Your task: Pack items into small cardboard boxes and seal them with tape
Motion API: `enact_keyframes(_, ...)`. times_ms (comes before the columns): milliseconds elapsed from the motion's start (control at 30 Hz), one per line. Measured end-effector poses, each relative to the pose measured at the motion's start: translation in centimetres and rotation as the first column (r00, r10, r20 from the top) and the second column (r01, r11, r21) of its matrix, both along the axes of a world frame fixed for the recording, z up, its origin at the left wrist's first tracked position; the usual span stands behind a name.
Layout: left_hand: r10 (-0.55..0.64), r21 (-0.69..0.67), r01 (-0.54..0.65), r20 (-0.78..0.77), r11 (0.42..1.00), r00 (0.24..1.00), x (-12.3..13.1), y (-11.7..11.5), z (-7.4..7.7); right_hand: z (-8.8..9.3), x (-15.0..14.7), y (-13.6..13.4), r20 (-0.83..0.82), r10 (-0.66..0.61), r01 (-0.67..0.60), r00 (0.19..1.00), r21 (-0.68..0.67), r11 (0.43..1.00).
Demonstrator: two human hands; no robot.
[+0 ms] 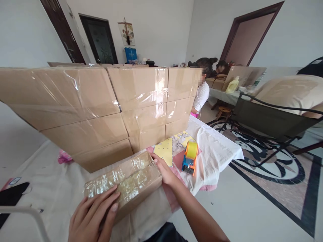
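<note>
A long cardboard box (138, 195) with clear tape over its top lies on the cloth-covered table in front of me. The fingers of my left hand (94, 215) bend over its top near the left end, with the thumb by the near side. My right hand (163, 169) holds the right end, thumb at the top edge and the other fingers mostly hidden. To the right of the box, apart from both hands, rests a tape dispenser (190, 158) with a yellow roll and an orange and blue frame.
Behind the box rises a wall of stacked, taped cardboard boxes (141, 90). A white cloth (214, 148) hangs over the table's right edge. Beyond it stand a dark folding chair (267, 121) and another table with a yellow jug (232, 84). A person in a white top (202, 94) sits behind the stack.
</note>
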State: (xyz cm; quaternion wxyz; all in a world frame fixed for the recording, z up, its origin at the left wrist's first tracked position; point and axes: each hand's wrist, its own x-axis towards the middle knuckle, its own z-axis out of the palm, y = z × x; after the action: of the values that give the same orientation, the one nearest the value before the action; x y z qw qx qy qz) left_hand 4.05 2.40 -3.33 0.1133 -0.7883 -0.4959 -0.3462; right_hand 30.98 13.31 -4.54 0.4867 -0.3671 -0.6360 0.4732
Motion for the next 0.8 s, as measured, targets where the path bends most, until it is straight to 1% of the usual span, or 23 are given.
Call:
enact_keyframes(100, 0.024, -0.001, -0.024, 0.051, 1.000, 0.998, 0.6, -0.2, 0.4, -0.6, 0.0, 0.2, -0.018, -0.018, 0.018, 1.000, -0.003, 1.000)
enact_keyframes(200, 0.050, -0.039, -0.047, 0.080, 0.998, 0.996, 1.1, -0.3, 0.7, -1.0, -0.1, 0.5, -0.026, -0.013, 0.013, 1.000, 0.007, 1.000)
enact_keyframes(367, 0.056, -0.060, -0.049, 0.121, 0.997, 0.991, 1.5, -0.4, 1.1, -1.5, -0.3, 1.0, -0.073, -0.006, 0.008, 0.997, 0.028, 1.000)
enact_keyframes(433, 0.075, -0.087, -0.063, 0.141, 0.994, 0.987, 1.8, -0.6, 1.4, -1.7, -0.5, 1.3, -0.083, -0.008, 0.012, 0.997, 0.043, 0.999)
enact_keyframes(500, 0.104, -0.128, -0.083, 0.164, 0.988, 0.981, 2.2, -0.8, 1.8, -2.0, -0.6, 1.6, -0.084, -0.040, 0.044, 0.996, 0.041, 0.998)
enact_keyframes(567, 0.125, -0.164, -0.094, 0.191, 0.982, 0.974, 2.8, -0.9, 2.3, -2.4, -0.7, 2.0, -0.079, -0.077, 0.079, 0.994, 0.025, 0.997)
enact_keyframes(667, 0.152, -0.197, -0.103, 0.252, 0.975, 0.956, 3.6, -0.7, 3.2, -3.1, -0.9, 2.4, -0.080, -0.098, 0.098, 0.992, -0.002, 0.995)
enact_keyframes(733, 0.196, -0.234, -0.129, 0.294, 0.964, 0.936, 3.8, -0.4, 4.1, -3.4, -1.2, 2.5, -0.087, -0.117, 0.116, 0.989, -0.014, 0.993)
enact_keyframes(800, 0.246, -0.305, -0.149, 0.307, 0.941, 0.919, 3.8, -0.1, 5.2, -3.5, -1.5, 2.5, -0.098, -0.134, 0.133, 0.986, -0.010, 0.991)
